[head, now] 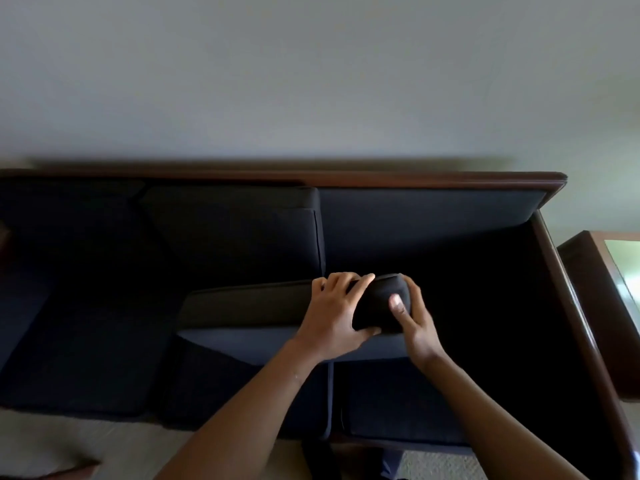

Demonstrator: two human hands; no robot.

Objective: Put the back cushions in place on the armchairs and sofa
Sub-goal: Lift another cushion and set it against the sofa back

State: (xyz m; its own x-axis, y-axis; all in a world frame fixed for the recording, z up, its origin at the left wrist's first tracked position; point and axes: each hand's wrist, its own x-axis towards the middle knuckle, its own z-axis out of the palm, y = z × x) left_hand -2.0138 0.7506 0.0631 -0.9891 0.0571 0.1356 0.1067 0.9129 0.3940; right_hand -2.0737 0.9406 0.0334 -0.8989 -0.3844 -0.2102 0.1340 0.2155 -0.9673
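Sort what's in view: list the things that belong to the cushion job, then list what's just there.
Part of the job:
- loose back cushion, gripped at its end by left hand and right hand
- sofa
- back cushion already upright
- seat cushions

Just there:
- side table
- wall
- carpet

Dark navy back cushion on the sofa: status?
Both hands grip dark navy back cushion end. Lying on seat, not upright. Right slot open.

No text, label, brand, number or sign can be read anywhere in the view; nothing legible is shown on any surface, from twelve o'clock round.
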